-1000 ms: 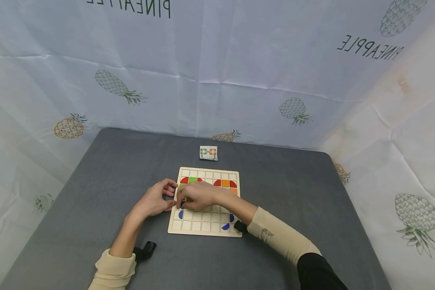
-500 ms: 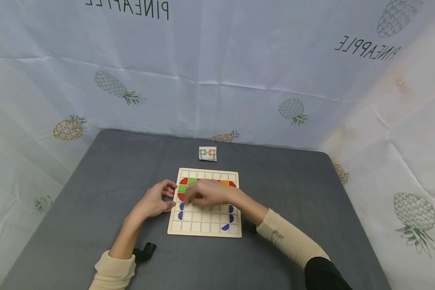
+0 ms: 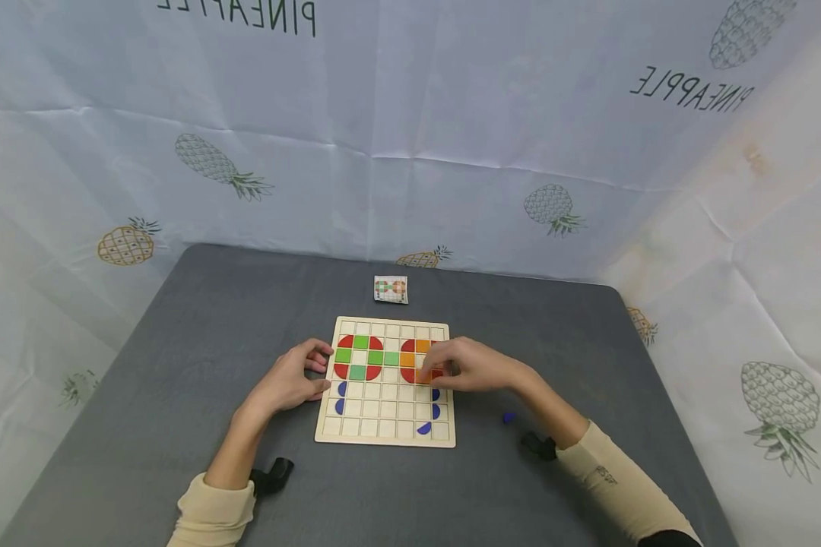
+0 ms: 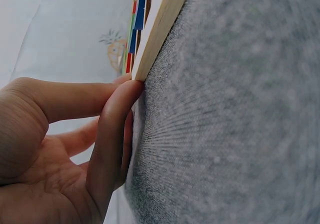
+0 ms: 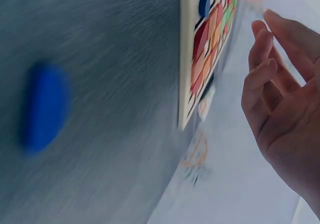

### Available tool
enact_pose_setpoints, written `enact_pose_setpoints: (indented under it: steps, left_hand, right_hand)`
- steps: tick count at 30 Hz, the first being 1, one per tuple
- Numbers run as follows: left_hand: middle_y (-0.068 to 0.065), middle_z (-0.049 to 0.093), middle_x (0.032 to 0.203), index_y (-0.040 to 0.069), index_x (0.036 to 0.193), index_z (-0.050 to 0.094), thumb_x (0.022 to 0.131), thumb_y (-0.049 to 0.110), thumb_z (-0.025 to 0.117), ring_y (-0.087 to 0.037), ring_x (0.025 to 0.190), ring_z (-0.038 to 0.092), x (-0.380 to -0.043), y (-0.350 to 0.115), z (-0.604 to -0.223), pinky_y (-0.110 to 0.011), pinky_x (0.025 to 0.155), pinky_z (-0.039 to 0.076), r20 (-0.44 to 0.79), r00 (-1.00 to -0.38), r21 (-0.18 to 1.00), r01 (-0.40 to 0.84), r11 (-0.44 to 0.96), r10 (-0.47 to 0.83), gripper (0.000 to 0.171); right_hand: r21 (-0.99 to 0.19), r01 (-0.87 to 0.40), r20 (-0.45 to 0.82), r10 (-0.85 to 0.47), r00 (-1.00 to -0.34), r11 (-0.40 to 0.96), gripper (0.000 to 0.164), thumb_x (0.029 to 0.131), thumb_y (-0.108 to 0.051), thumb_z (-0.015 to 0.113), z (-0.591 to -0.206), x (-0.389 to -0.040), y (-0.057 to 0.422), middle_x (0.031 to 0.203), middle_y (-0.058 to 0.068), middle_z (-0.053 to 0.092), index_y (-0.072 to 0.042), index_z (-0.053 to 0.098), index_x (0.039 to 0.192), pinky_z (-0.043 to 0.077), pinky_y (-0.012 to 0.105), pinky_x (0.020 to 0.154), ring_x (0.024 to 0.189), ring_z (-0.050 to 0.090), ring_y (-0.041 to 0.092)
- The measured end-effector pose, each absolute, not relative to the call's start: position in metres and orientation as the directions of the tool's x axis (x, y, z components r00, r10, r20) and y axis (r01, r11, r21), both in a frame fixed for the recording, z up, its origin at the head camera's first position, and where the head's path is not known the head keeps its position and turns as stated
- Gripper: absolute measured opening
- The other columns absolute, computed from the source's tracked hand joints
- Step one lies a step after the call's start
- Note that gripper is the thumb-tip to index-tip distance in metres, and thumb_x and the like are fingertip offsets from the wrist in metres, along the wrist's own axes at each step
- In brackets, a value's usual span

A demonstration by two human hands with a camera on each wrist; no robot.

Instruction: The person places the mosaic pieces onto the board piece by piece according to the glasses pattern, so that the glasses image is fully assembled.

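Note:
A pale wooden grid board lies on the table, with green squares, orange squares and red rounded corner pieces set in two ring shapes. Blue half-round pieces sit in cells toward its near side. My left hand rests against the board's left edge, thumb and index finger touching it at spread points. My right hand hovers over the right part of the board, hiding some pieces. Its fingers are loosely bent, with nothing visible between them.
A small pattern card lies beyond the board on the dark grey table. A loose blue half-round piece lies right of the board, near my right forearm. A cloth printed with pineapples hangs behind.
My right hand has moved from the board's left side to its right, uncovering the green and red pieces and the loose blue piece on the table. The left hand stays at the edge.

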State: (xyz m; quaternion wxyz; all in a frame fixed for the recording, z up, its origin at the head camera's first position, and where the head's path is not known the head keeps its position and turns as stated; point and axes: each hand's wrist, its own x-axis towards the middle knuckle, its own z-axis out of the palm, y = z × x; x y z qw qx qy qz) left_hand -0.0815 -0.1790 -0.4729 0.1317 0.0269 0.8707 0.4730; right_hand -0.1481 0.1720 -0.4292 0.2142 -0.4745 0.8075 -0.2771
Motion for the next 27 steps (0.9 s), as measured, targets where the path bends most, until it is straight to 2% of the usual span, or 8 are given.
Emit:
enact_pose_setpoints:
  steps: [7,14,27]
  left_hand:
    - [-0.019,0.063,0.114,-0.003,0.136,0.06,0.088,-0.005,0.082,-0.028,0.103,0.064,-0.081,-0.178,-0.472,-0.032,0.067,0.064,-0.208,-0.963,0.83,-0.08,0.552,0.173,0.054]
    - [-0.019,0.063,0.115,-0.002,0.137,0.06,0.089,-0.006,0.081,-0.029,0.104,0.064,-0.082,-0.179,-0.473,-0.031,0.068,0.064,-0.218,-0.962,0.825,-0.092,0.558,0.164,0.053]
    - [-0.018,0.063,0.115,-0.002,0.137,0.06,0.089,-0.006,0.081,-0.028,0.104,0.064,-0.083,-0.179,-0.473,-0.03,0.067,0.063,-0.22,-0.961,0.824,-0.092,0.559,0.165,0.052]
  right_hand:
    - [-0.706,-0.513,-0.157,-0.814,-0.559,0.488,0.023,0.098,-0.017,0.082,-0.428,-0.131,0.228,0.122,0.003,0.077,-0.013,0.081,0.121,0.058,0.025,0.067,0.077,0.063,-0.001]
    - [-0.758,-0.389,-0.199,-0.754,-0.626,0.524,0.028,0.097,-0.026,0.084,-0.437,-0.113,0.275,0.118,0.011,0.077,-0.013,0.08,0.121,0.057,0.025,0.063,0.077,0.067,0.003]
    - [-0.731,-0.354,-0.198,-0.678,-0.708,0.583,0.022,0.093,-0.021,0.087,-0.467,-0.096,0.315,0.1,0.002,0.071,-0.017,0.081,0.114,0.053,0.021,0.065,0.073,0.055,-0.001]
